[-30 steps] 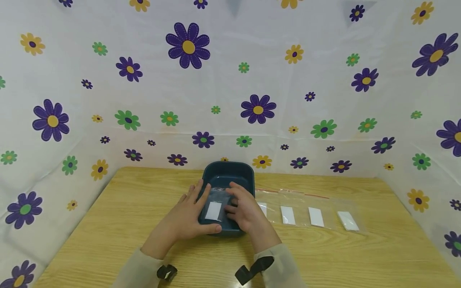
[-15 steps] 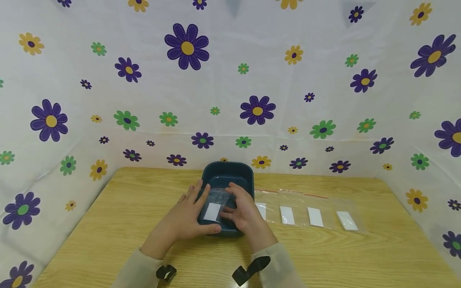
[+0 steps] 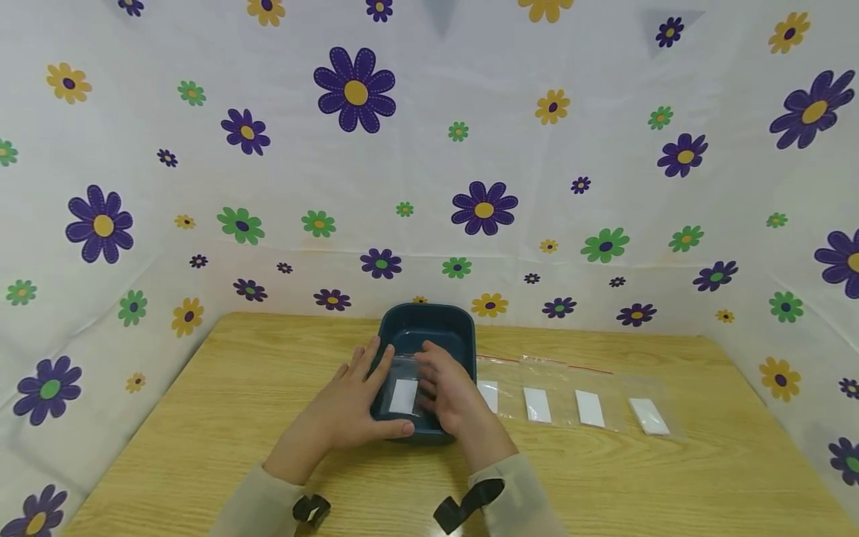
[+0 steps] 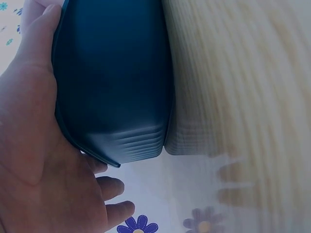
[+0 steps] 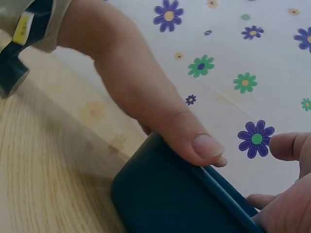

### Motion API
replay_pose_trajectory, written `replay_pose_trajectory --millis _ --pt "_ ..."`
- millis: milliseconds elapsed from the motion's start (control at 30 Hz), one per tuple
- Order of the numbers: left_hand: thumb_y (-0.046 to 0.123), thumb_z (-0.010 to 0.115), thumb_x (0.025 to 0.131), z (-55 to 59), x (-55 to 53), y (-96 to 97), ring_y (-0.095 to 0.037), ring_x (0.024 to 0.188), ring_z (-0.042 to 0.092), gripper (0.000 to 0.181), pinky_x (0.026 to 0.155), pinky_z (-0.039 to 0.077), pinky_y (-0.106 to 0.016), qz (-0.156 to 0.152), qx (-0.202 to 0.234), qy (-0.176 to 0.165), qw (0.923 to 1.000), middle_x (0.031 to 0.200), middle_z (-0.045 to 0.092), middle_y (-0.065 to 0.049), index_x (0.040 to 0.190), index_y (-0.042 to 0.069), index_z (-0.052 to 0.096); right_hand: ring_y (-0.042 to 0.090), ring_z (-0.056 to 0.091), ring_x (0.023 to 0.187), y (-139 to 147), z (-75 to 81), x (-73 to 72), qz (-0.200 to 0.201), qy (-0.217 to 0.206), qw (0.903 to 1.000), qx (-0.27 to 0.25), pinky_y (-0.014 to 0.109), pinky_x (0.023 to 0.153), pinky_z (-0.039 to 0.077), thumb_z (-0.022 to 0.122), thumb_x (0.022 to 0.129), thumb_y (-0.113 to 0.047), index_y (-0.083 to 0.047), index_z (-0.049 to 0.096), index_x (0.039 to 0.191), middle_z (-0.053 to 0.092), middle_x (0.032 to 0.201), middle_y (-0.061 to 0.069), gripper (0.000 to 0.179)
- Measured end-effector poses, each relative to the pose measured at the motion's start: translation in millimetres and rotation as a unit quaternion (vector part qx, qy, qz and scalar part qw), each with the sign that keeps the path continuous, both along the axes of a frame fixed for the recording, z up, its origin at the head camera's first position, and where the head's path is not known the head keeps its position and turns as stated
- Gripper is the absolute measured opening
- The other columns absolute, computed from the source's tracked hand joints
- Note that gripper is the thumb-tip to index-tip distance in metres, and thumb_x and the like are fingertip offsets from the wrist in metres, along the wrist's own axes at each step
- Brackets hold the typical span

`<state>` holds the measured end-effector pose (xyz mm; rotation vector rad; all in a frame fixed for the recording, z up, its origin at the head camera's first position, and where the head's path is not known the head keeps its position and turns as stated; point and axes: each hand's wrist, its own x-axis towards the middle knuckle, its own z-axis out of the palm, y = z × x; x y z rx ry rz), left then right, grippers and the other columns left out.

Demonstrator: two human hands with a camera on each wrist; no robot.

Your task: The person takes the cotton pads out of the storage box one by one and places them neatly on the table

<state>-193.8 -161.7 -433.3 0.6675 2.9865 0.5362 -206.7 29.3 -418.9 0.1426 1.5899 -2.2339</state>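
Observation:
A dark blue-green plastic box (image 3: 426,307) stands on the table, and a clear zip bag with a white flat piece (image 3: 404,397) lies in it. My left hand (image 3: 345,406) lies along the box's left rim with its fingers spread and its thumb at the near edge. In the right wrist view that thumb (image 5: 206,146) rests on the rim. My right hand (image 3: 461,395) is over the right side of the box, fingers loosely bent beside the bag. Some of its fingertips are blurred, and I cannot tell if they touch the bag.
To the right of the box, several clear bags with white pieces lie in a row, among them a middle bag (image 3: 589,409) and the rightmost bag (image 3: 648,416). The wooden table (image 3: 221,418) backs onto a flower-print cloth (image 3: 282,171) that also hangs at both sides.
My right fingers first reached toward the white piece, then drew back a little to the right. My left hand has stayed on the rim. The head view has shifted slightly.

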Motion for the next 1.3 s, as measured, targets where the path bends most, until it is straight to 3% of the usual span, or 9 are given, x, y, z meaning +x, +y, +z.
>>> replay_pose_trajectory --millis 133,233,433,600,733,900,1033,1200,1300 --pt "0.083 0.059 0.075 0.2 -0.8 -0.4 -0.046 0.151 0.012 0.119 0.118 0.021 -0.063 -0.003 0.000 0.012 0.9999 0.168 0.003 -0.016 0.161 0.013 0.016 0.041 0.032 0.142 -5.5 0.3 1.4 -0.036 0.048 0.9971 0.046 0.058 0.117 0.027 0.058 0.094 -0.023 -0.012 0.032 0.156 0.033 0.157 0.019 0.068" --pt "0.085 0.058 0.074 -0.1 -1.6 0.0 -0.046 0.150 0.012 0.120 0.118 0.022 -0.063 -0.003 0.001 0.014 0.9999 0.168 0.003 -0.016 0.161 0.013 0.016 0.039 0.039 0.136 -7.3 1.5 2.5 -0.041 0.054 0.9963 0.052 0.055 0.113 0.033 0.059 0.094 -0.022 -0.011 0.031 0.156 0.038 0.153 0.019 0.069" --pt "0.086 0.055 0.074 -1.2 -1.8 1.9 -0.047 0.150 0.011 0.121 0.118 0.022 -0.063 -0.008 -0.006 0.008 0.9999 0.168 0.002 -0.016 0.161 0.012 0.015 0.050 0.035 0.140 -2.5 -0.5 3.1 0.018 0.025 0.9986 0.043 0.065 0.111 0.033 0.058 0.097 -0.027 -0.012 0.023 0.159 0.023 0.162 0.021 0.073" --pt "0.086 0.056 0.075 -2.4 -1.3 2.1 -0.046 0.151 0.010 0.121 0.118 0.021 -0.063 -0.012 -0.006 0.005 0.9999 0.168 0.000 -0.016 0.161 0.013 0.012 0.041 0.049 0.133 -2.5 -2.9 2.7 0.063 0.031 0.9945 0.078 0.060 0.105 0.042 0.060 0.096 -0.032 -0.013 0.020 0.160 0.036 0.156 0.021 0.078" --pt "0.085 0.057 0.075 -3.1 -0.8 2.0 -0.046 0.151 0.010 0.121 0.118 0.021 -0.062 -0.009 -0.003 0.005 0.9999 0.168 0.000 -0.015 0.161 0.013 0.013 0.037 0.047 0.133 -5.4 -4.6 4.2 0.048 0.064 0.9907 0.110 0.057 0.107 0.040 0.060 0.097 -0.030 -0.014 0.029 0.158 0.045 0.150 0.018 0.070" --pt "0.086 0.056 0.074 -4.0 0.1 0.2 -0.046 0.151 0.011 0.121 0.118 0.022 -0.062 -0.005 -0.001 0.012 0.9999 0.168 0.001 -0.014 0.161 0.014 0.014 0.037 0.047 0.135 -9.7 -4.8 9.2 0.027 0.130 0.9792 0.153 0.060 0.112 0.034 0.059 0.098 -0.021 -0.012 0.041 0.152 0.051 0.146 0.017 0.058" --pt "0.088 0.054 0.074 -3.8 0.8 -1.2 -0.045 0.151 0.011 0.121 0.118 0.022 -0.062 -0.006 0.000 0.017 0.9998 0.168 0.001 -0.013 0.161 0.015 0.013 0.035 0.048 0.131 -11.0 -3.8 11.9 0.033 0.151 0.9721 0.177 0.056 0.106 0.041 0.060 0.097 -0.018 -0.012 0.051 0.144 0.048 0.148 0.015 0.048" --pt "0.089 0.052 0.074 -3.5 0.4 -2.0 -0.045 0.151 0.010 0.121 0.118 0.021 -0.063 -0.009 -0.003 0.016 0.9998 0.168 0.000 -0.013 0.161 0.015 0.012 0.029 0.056 0.113 -8.5 -0.6 13.4 0.058 0.158 0.9655 0.199 0.047 0.094 0.050 0.059 0.098 -0.018 -0.007 0.058 0.138 0.050 0.147 0.014 0.041" --pt "0.089 0.051 0.073 -3.1 0.0 -1.8 -0.044 0.151 0.010 0.122 0.118 0.020 -0.062 -0.008 -0.006 0.014 0.9999 0.168 0.000 -0.012 0.161 0.015 0.012 0.026 0.063 0.102 -4.8 2.0 12.9 0.076 0.195 0.9457 0.249 0.043 0.088 0.054 0.059 0.099 -0.020 -0.004 0.057 0.140 0.059 0.136 0.014 0.044"
